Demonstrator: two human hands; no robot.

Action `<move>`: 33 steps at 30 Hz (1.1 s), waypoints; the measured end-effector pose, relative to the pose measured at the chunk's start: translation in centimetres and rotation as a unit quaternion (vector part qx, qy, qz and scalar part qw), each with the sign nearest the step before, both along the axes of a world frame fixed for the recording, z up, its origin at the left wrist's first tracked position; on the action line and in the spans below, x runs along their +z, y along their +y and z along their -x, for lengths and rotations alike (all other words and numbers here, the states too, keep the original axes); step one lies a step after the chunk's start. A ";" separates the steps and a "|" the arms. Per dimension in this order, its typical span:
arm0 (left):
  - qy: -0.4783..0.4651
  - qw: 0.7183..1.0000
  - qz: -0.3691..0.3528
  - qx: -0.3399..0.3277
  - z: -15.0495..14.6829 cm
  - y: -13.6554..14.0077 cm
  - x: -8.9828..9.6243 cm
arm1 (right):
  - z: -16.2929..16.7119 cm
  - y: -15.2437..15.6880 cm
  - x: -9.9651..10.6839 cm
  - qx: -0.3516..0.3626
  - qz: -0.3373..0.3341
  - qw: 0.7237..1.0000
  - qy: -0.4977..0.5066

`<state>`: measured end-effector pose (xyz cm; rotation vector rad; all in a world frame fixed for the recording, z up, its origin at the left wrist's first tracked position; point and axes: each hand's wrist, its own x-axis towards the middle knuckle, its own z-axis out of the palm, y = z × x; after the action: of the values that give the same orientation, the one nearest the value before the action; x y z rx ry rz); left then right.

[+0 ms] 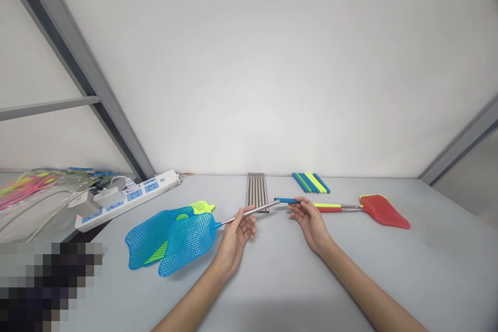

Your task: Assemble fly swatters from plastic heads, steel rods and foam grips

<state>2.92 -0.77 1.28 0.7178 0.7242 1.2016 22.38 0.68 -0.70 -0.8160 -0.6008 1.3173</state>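
Observation:
My left hand (236, 236) is closed around the metal rod (257, 209) of a fly swatter, whose blue mesh head (189, 244) points left. Between the fingertips of my right hand (311, 223) is a blue handle tube (287, 200). The rod's bare end and the tube's near end overlap in view; I cannot tell whether they touch. Beneath the held head lie more mesh heads on the table: blue (148, 233), green (157, 254) and yellow (201, 207). Beyond my right hand lies a swatter with a red head (385, 211), with red and yellow handles beside each other.
Several metal rods (256, 192) lie in a row near the wall. To their right is a row of blue, green and yellow tubes (311, 183). A white power strip (134, 197) with plugs and cables runs along the left, near plastic-wrapped colourful items (35, 189).

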 end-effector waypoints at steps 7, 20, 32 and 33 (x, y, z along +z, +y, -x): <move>-0.035 0.999 0.013 -0.006 0.3 0.3 0.1 | -0.3 -0.1 0.0 0.000 0.003 1.000 0.021; -0.041 0.999 0.028 -0.011 0.5 0.4 0.2 | -0.5 -0.1 0.0 0.022 0.008 0.999 0.038; -0.035 0.999 0.036 -0.010 0.5 0.4 0.4 | -0.3 -0.2 0.2 0.015 0.006 1.000 0.026; -0.034 0.999 0.035 -0.010 0.5 0.4 0.4 | -0.3 -0.2 0.2 0.014 0.005 1.000 0.027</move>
<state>2.44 -0.38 1.68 0.6213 0.6990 1.1715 22.68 0.50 -0.48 -0.7803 -0.5656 1.3643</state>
